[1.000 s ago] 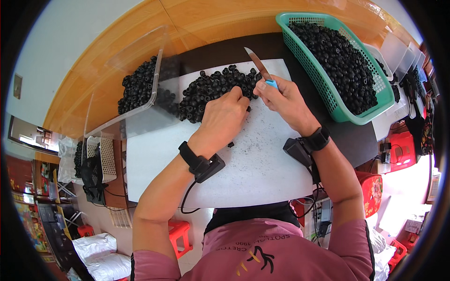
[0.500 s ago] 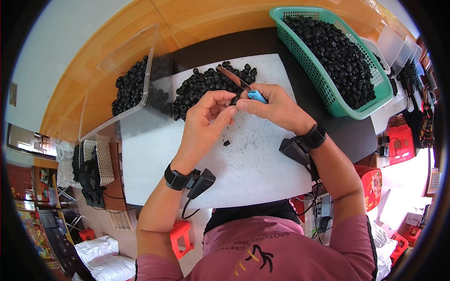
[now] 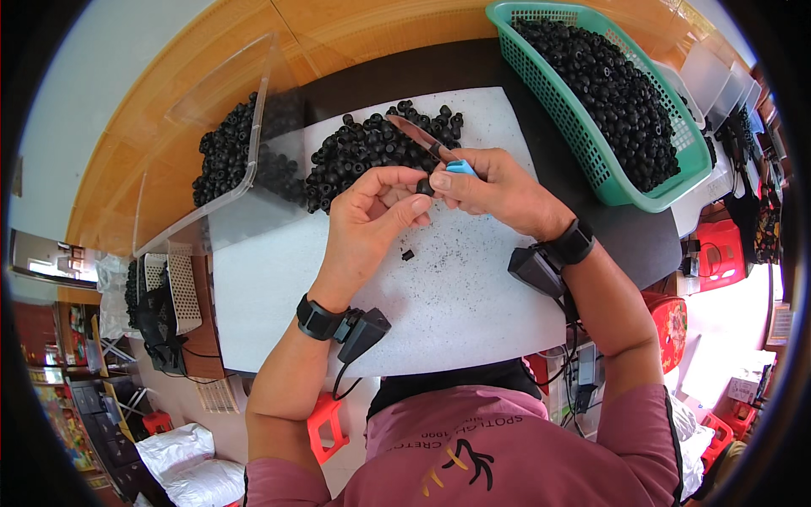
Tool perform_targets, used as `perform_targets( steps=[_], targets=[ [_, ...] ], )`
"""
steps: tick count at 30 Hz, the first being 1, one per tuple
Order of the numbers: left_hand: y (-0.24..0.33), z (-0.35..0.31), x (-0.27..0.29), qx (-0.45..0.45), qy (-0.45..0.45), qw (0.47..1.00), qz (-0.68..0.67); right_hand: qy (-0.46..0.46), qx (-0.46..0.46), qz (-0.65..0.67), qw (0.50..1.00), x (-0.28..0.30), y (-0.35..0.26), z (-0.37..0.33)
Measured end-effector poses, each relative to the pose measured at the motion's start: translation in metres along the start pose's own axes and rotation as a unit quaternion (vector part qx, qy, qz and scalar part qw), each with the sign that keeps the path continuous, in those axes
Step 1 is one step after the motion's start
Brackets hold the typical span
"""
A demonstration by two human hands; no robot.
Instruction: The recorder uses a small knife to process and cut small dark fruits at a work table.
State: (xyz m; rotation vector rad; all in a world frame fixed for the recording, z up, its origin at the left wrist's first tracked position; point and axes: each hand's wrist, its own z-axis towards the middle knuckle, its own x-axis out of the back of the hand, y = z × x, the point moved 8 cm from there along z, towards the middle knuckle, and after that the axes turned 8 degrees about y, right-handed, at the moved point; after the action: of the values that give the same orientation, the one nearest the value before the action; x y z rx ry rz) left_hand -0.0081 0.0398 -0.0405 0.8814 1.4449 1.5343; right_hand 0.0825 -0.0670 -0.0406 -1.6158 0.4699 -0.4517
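A small round black rubber-like part (image 3: 425, 187) is pinched between the thumb and fingers of my left hand (image 3: 365, 221). My right hand (image 3: 505, 196) is closed round the blue handle of a small knife (image 3: 413, 132), and its thumb and fingertips meet the same part. The blade points up and left, over a heap of similar black parts (image 3: 355, 156). Below my fingers, a small black scrap (image 3: 408, 254) and fine black specks lie on the white sheet (image 3: 296, 296).
At the left, a clear plastic bin (image 3: 253, 169) lies tilted with black parts inside. A green mesh basket (image 3: 621, 199) full of them stands at the back right on the dark table (image 3: 405, 72). Wrist-worn black devices trail cables. A red stool (image 3: 323, 431) is below.
The black part now shows more plainly between my fingertips, and the right thumb has shifted slightly against it. The knife has tilted a little. The whole view has moved slightly.
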Motion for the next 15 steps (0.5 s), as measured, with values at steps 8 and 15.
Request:
perform_targets(
  steps=[8,15],
  targets=[
    [-0.0005,-0.001,-0.0029,-0.027,-0.015,0.999,-0.036,0.01,-0.003,-0.026,1.0,0.0,0.0038,0.0022],
    [-0.0046,0.0006,-0.0016,0.011,0.003,1.0,-0.009,0.018,-0.019,-0.027,0.999,0.0005,0.0077,0.0034]
  ],
)
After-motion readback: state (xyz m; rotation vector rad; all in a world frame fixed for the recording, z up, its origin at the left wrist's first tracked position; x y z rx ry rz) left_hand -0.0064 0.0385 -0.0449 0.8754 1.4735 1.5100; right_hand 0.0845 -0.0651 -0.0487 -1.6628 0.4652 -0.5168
